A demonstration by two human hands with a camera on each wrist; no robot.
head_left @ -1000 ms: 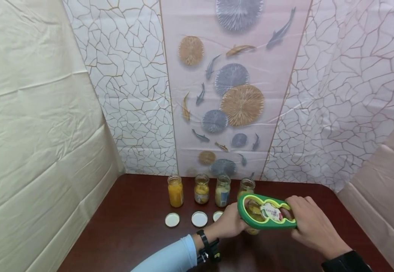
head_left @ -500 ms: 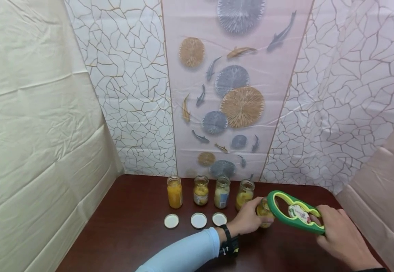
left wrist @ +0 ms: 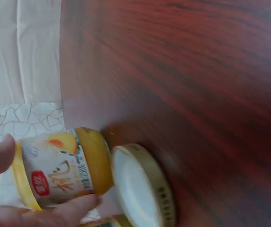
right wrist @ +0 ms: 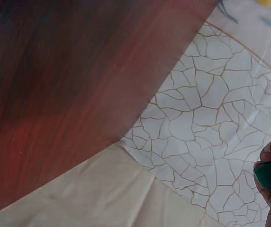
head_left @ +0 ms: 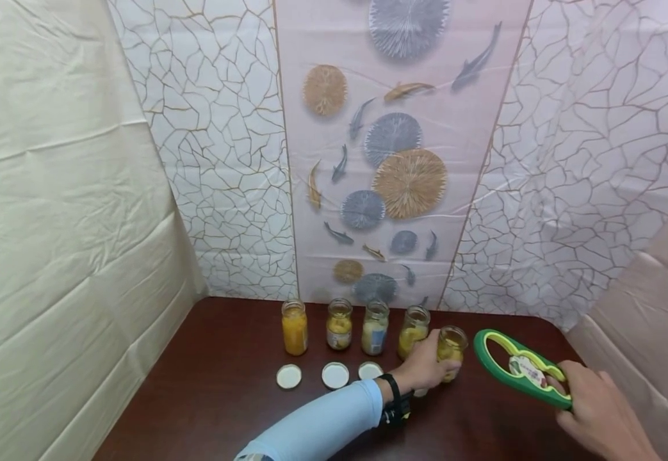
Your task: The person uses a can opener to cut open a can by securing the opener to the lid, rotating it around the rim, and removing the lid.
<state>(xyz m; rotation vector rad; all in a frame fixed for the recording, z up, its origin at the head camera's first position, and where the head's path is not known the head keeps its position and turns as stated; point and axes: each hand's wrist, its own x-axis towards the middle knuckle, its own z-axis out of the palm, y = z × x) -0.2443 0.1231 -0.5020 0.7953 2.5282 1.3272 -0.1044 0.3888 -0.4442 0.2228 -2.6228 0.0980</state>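
Note:
My left hand (head_left: 426,365) grips an open glass jar (head_left: 451,346) of yellow fruit at the right end of a row. Its label and yellow contents show in the left wrist view, thumb and finger around the jar (left wrist: 57,165). Close to it lies a lid (left wrist: 138,189), white inside up, mostly hidden by my left wrist in the head view. My right hand (head_left: 599,403) holds one end of a green jar opener (head_left: 528,370) with scalloped light-green inner edges, raised over the table's right side, apart from the jars. Only a green end (right wrist: 270,174) shows in the right wrist view.
Several open jars line the back of the dark red table (head_left: 195,397): an orange one (head_left: 295,330), a labelled one (head_left: 339,326), a pale one (head_left: 374,330) and a yellow one (head_left: 412,333). Lids (head_left: 335,376) lie in front. Patterned cloth (head_left: 241,192) hangs behind.
The jar opener has moved right with my right hand, off the end jar, whose open mouth now shows. My left hand moved right with that jar, then set slightly back.

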